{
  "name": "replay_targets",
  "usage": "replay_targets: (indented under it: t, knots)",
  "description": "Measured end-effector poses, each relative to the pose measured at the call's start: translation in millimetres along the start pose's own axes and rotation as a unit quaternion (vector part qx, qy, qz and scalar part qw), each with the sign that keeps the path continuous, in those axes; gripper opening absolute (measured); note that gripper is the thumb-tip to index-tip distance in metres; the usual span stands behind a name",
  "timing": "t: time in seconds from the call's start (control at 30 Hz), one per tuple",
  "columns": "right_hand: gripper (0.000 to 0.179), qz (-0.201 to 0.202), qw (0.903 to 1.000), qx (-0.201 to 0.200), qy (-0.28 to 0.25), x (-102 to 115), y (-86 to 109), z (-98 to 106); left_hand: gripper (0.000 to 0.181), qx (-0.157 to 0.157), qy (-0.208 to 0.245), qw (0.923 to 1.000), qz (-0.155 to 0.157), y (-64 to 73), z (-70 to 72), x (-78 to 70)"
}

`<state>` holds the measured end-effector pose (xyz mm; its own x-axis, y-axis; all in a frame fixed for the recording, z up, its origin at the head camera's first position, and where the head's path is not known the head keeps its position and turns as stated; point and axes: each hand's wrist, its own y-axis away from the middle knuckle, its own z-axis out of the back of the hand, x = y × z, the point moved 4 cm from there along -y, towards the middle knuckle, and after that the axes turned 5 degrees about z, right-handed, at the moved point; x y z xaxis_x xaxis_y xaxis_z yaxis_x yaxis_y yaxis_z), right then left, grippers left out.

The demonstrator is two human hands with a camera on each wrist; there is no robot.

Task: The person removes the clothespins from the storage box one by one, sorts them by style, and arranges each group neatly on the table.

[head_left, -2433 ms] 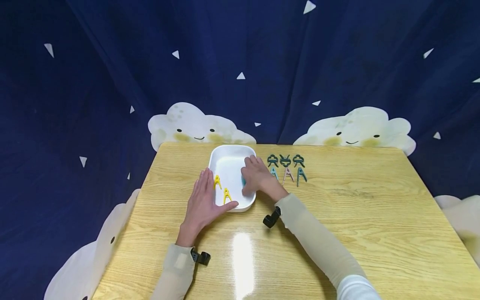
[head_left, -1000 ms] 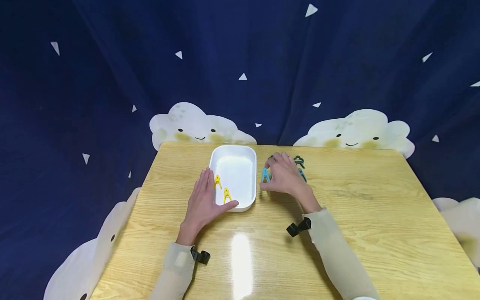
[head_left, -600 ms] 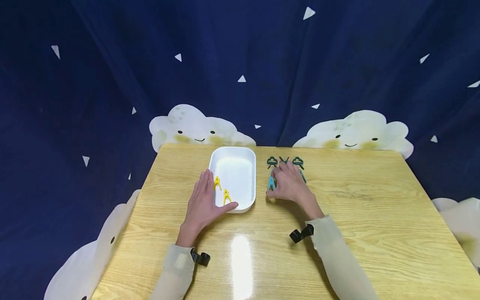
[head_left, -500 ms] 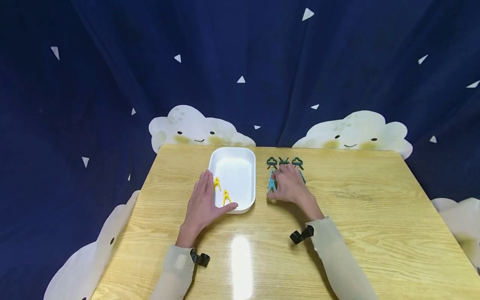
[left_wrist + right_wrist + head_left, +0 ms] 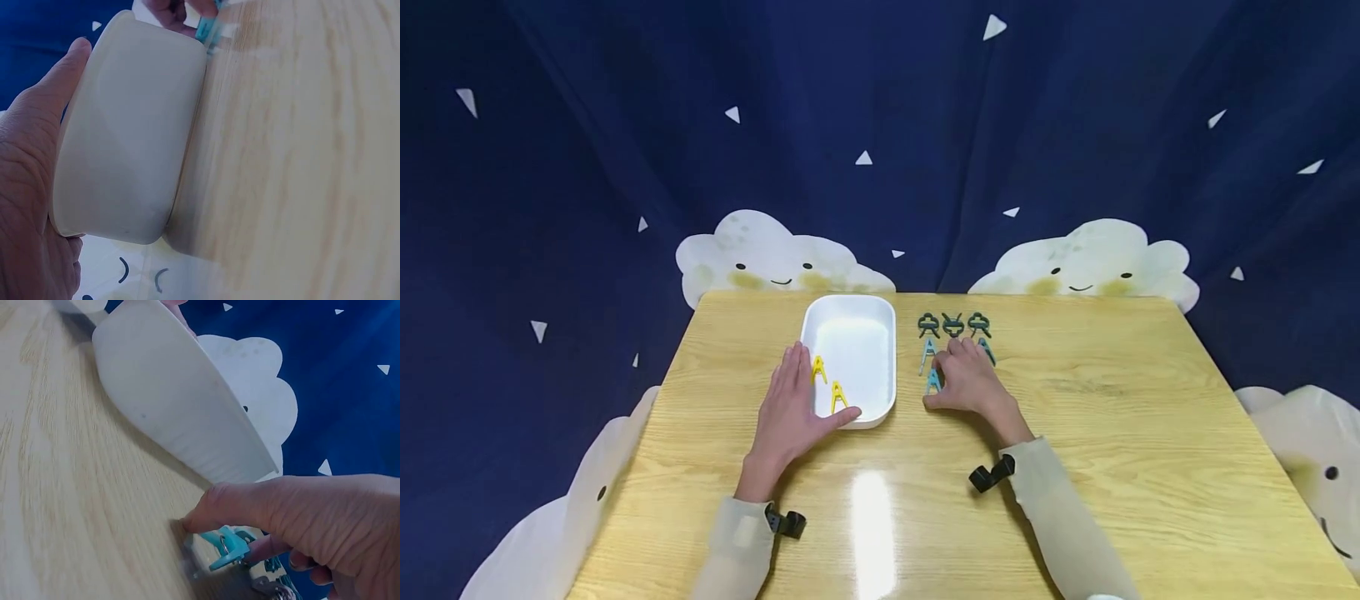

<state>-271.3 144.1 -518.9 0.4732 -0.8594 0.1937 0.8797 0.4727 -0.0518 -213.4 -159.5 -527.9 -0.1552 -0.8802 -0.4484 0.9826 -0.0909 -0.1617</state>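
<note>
My left hand (image 5: 790, 408) lies along the left rim of a white plastic tub (image 5: 868, 358), its fingers straight and the thumb reaching over the near edge. Two yellow clothespins, one (image 5: 818, 369) near the left wall and one (image 5: 838, 397) closer to the front, are inside the tub. To the right, my right hand (image 5: 970, 379) pinches a turquoise clothespin (image 5: 933, 381) at the tabletop, between thumb and fingers in the right wrist view (image 5: 231, 548). Just behind it lies a light blue clothespin (image 5: 928, 354). A dark teal clothespin (image 5: 987, 351) is partly covered by the right hand.
Three dark green cloud-shaped clips, left (image 5: 928, 324), middle (image 5: 952, 324) and right (image 5: 979, 323), form a row near the back edge of the wooden table (image 5: 1112, 442). A dark blue curtain (image 5: 820, 125) with clouds hangs behind.
My right hand has gone from inside the tub to the table on its right, carrying the turquoise clothespin. The pink clothespin is now hidden behind that hand. My left hand keeps its place on the tub.
</note>
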Motion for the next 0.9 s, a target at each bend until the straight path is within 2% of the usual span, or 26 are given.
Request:
replay_targets:
  t: [0.2, 0.4, 0.6, 0.8, 0.9]
  knots:
    - [0.064, -0.005, 0.9992, -0.017, -0.035, 0.8, 4.8, 7.0, 0.14, 0.001, 0.004, 1.0, -0.007, -0.9, 2.6, -0.2]
    - [0.057, 0.007, 0.9979, -0.041, -0.051, 4.1, 5.6, 18.1, 0.14, 0.007, 0.007, 0.9999, 0.0, 0.2, 0.6, -0.8]
    - [0.062, 0.016, 0.993, -0.089, -0.076, 9.7, 5.6, 27.7, 0.14, 0.016, 0.002, 0.9999, 0.002, -1.8, 0.7, -2.1]
    - [0.055, 0.075, 0.9803, -0.14, -0.118, 47.2, -4.7, 27.9, 0.14, 0.011, -0.004, 0.9999, -0.002, -0.6, 1.8, -1.1]
    - [0.05, 0.106, 0.9747, -0.148, -0.13, 69.9, -13.9, 26.2, 0.14, 0.007, -0.006, 1.0, -0.003, 0.6, 2.2, -0.7]
